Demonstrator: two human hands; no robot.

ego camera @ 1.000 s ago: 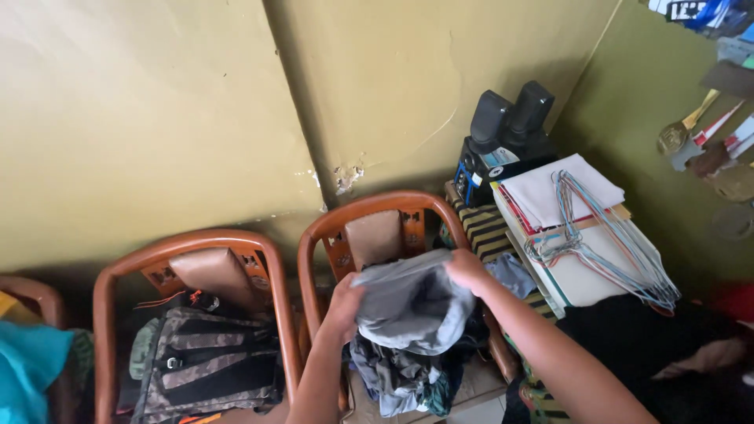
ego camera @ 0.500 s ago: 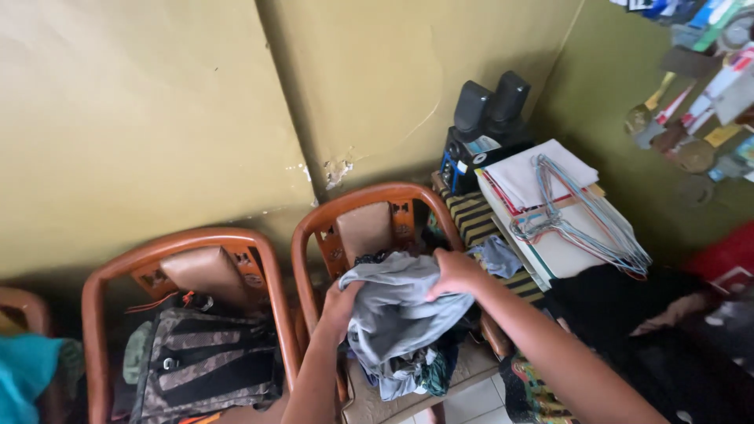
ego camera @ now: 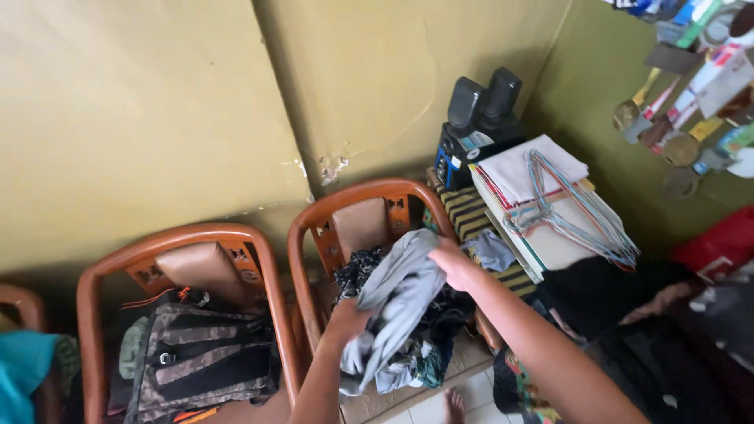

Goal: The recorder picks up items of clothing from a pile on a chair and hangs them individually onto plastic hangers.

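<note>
A grey garment (ego camera: 399, 302), soft, creased and bunched into a long fold, is held over the pile of clothes (ego camera: 408, 353) on the middle wooden chair (ego camera: 314, 228). Its upper end is pinched by the closed right hand (ego camera: 452, 263), and its lower end is gripped by the closed left hand (ego camera: 345, 320). A camouflage backpack (ego camera: 196, 353) is seen at nine o'clock of the garment, wire hangers (ego camera: 569, 208) at two o'clock.

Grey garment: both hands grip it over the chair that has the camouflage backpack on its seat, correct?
Not quite. In the head view both hands, left and right, grip the grey garment, but over the neighbouring chair piled with clothes; the camouflage backpack sits on the chair to its left.
</note>
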